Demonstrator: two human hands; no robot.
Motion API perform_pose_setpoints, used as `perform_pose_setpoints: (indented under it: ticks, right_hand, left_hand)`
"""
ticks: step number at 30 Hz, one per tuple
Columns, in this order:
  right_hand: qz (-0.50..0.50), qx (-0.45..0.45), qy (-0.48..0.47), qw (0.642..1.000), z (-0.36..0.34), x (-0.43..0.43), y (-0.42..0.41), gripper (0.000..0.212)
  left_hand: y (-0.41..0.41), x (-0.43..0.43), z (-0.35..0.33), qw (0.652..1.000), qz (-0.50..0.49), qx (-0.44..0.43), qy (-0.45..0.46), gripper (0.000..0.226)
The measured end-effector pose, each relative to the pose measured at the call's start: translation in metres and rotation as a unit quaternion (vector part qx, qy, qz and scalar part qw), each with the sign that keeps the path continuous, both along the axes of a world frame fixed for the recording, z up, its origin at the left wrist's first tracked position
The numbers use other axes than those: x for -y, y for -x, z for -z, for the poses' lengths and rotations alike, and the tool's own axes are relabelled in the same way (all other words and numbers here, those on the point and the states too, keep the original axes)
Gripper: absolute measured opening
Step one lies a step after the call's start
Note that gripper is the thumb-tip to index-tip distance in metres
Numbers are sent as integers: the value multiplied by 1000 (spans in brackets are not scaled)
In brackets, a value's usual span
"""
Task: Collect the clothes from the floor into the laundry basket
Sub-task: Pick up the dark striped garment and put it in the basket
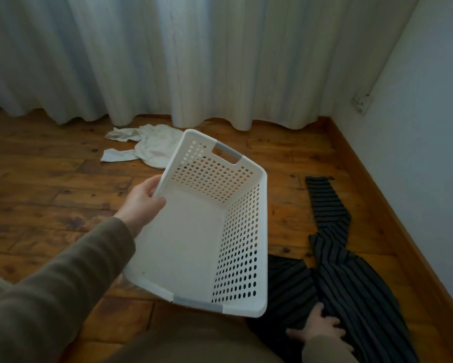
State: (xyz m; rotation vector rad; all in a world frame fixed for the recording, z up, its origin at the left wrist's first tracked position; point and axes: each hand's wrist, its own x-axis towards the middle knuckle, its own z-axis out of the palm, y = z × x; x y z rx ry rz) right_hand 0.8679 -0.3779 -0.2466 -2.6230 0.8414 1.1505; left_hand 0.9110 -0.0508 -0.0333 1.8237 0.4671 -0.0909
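My left hand point(145, 203) grips the left rim of a white perforated laundry basket point(194, 244), which is lifted off the floor and tilted, with nothing inside it. A dark striped garment point(332, 258) lies spread on the wooden floor to the right of the basket. My right hand point(315, 327) rests flat on the near part of that garment, fingers spread. A white garment point(147, 146) lies crumpled on the floor beyond the basket, near the curtain.
Long white curtains point(167, 61) hang across the back and reach the wooden floor point(50, 179). A white wall point(416, 140) with a wooden skirting board runs along the right, with a wall socket point(361, 103) on it.
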Motion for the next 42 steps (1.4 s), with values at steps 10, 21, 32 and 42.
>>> perform_pose_setpoints:
  ticks: [10,21,32,42]
  right_hand:
    - [125,89,-134,979,15,20,15,50]
    - [187,341,-293,873,-52,37,-12,54]
    - [421,226,-764,435,-217,-46,-59,27]
    - [324,155,-697,620,-157,-105,-51,11]
  left_hand:
    - [-6,19,14,1000,-12,10,-8,58]
    - [-11,39,22,998,23,28,-43,59]
    - [-18,75,23,998,50,39,2,58]
    - [-18,81,35,997,24,62,-48,62]
